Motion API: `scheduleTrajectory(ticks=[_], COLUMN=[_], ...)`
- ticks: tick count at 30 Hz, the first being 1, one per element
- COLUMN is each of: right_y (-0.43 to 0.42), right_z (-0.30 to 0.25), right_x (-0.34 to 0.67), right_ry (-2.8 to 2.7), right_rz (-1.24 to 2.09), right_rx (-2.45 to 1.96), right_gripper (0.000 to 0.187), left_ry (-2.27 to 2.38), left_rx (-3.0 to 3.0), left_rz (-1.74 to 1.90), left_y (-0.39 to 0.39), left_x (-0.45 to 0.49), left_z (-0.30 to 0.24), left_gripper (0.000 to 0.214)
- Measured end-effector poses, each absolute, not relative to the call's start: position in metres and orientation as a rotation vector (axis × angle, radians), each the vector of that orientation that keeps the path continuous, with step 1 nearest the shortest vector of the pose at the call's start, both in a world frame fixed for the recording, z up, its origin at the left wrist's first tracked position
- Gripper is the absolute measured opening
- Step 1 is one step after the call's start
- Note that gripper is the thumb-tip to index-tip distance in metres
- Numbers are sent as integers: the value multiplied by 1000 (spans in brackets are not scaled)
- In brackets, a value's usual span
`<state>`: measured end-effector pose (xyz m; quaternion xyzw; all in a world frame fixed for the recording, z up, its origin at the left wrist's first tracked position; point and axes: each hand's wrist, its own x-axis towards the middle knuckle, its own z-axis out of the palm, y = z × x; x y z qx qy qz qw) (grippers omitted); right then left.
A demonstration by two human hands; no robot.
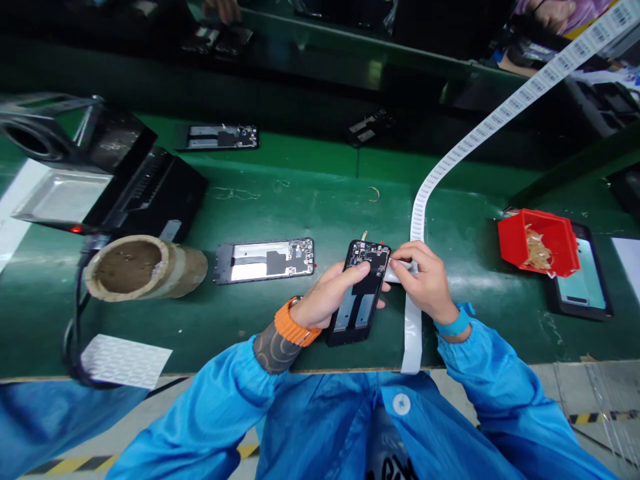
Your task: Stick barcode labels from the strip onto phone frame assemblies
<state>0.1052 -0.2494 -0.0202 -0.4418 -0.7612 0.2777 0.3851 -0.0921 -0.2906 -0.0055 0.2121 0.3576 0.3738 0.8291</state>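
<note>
Centre of the green bench, just off its near edge: grips an open phone frame in the left hand, fingers curled under from 9 o'clock, thumb across the exposed inner face. Pinches a small white label with the right hand, thumb and forefinger closed on it, right against the frame's 2 o'clock corner. Neither hand free. Frame tilted, camera end toward 12 o'clock; lower end on or just above the bench, cannot tell which.

Fed from a long label strip running in from 1 o'clock, passing under the right hand, ending at the near bench edge at 6 o'clock.

Handling, as a judgement: frame probably light and rigid, smooth black rim likely slick, bare board and flex parts up top fragile. Best taken by the long side edges, lower half, off the electronics. Label thin, floppy, presumably sticky on one face. Best held by a corner only, pinched lightly to avoid creasing.

Around: second open frame flat on the bench at 9 o'clock, well apart; cardboard tube beyond it; black machine at 10; third frame at 11, far side; red bin at 3, overlapping a dark panel. Someone else's hand at 12, far off, blurred.
</note>
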Motion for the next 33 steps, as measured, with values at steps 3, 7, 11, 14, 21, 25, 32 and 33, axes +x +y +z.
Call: scheduleTrajectory(ticks=[3,7,11,14,21,25,32,33], right_y=[-251,-251,-250,-250,-250,-249,-247,-247], right_z=[-20,-19,-20,-20,-21,-20,-20,-20], right_x=[103,103,104,104,103,103,107,108], right_ry=[-1927,-1929,-1928,-1949,-1956,-1970,-1900,-1890], right_rz=[640,640,685,675,607,659,740,744], right_rx=[-1111,-1150,-1192,-1142,-1094,-1098,-1090,-1090], right_gripper=[10,6,14,10,12,11,9,9], left_ry=[731,698,739,781,783,784,1011,1051], left_rx=[420,412,426,439,410,375,320,333], left_rz=[776,778,780,776,765,781,845,875], left_y=[-289,-289,-290,-290,-290,-289,-282,-282], left_x=[-93,-94,-93,-93,-91,-90,-89,-89], left_z=[-5,-5,-5,-5,-6,-5,-1,0], left_gripper=[57,52,54,57,57,53,47,47])
